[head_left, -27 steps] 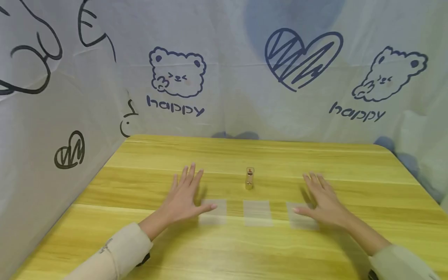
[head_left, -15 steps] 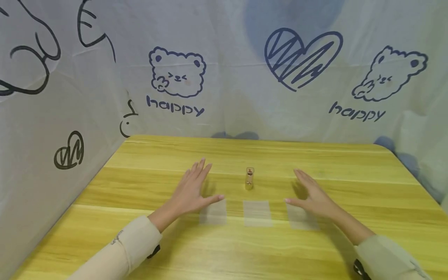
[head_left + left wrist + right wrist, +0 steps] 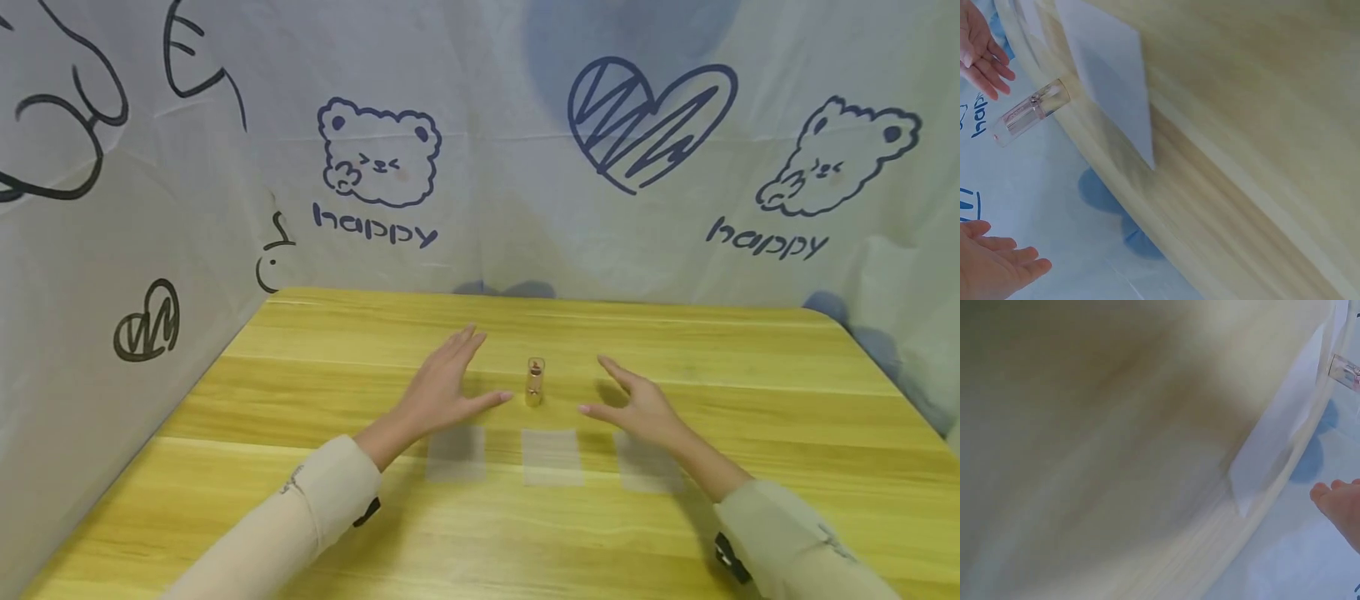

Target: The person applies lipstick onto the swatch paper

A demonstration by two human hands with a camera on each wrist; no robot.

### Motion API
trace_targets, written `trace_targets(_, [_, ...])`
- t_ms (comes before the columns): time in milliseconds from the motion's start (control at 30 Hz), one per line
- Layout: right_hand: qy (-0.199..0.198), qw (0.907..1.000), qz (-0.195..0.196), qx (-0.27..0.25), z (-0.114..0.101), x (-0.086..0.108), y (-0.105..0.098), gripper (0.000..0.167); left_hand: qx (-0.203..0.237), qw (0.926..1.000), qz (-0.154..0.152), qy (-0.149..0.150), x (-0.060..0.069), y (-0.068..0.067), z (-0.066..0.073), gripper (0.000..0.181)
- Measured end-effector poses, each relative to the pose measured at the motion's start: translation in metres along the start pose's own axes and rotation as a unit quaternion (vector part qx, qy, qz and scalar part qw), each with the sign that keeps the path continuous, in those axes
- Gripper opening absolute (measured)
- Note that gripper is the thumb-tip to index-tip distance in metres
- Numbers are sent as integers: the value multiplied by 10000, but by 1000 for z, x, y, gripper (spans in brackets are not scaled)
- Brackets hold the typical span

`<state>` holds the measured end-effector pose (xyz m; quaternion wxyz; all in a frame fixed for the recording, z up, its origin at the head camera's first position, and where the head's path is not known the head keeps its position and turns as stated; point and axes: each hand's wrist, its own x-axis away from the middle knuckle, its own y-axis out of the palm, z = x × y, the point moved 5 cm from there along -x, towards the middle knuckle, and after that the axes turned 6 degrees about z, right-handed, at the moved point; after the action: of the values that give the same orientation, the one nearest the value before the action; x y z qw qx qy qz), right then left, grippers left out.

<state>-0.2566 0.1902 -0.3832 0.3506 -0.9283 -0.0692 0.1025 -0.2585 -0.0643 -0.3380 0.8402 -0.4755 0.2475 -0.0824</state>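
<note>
Tube (image 3: 534, 385) well inside table edges (image 3: 600, 305)

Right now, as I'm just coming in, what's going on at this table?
A person is holding both hands open around a small clear tube with a gold-coloured base, which stands upright on the wooden table. The left hand is on one side of it and the right hand on the other, neither touching it. Three pale squares lie in a row, nearer the person than the tube.
</note>
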Motion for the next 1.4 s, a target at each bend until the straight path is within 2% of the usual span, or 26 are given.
trace_targets(133, [-34,9996,1,-286,-3,-7,6,81,91,9999,118,40,-8,2,3,82])
trace_targets(433, [132,9965,-141,-815,-14,-19,28,70,723,9972,184,-19,-28,14,9,62])
trace_targets(600, [216,9956,-121,-900,-18,-24,42,61,886,9958,216,88,-38,20,15,53])
trace_targets(767, [472,9944,28,-945,-19,-27,53,51,996,9949,132,103,-45,27,18,50])
trace_targets(1067, [984,9893,324,-1029,-22,-33,63,37,1222,9925,42,98,-49,40,19,42])
trace_targets(1200, [1064,9889,489,-910,-22,-35,65,35,1329,9911,-69,26,-49,43,20,40])
trace_targets(1400, [1025,9892,788,-696,-24,-36,67,27,1498,9886,-99,147,-48,47,24,33])
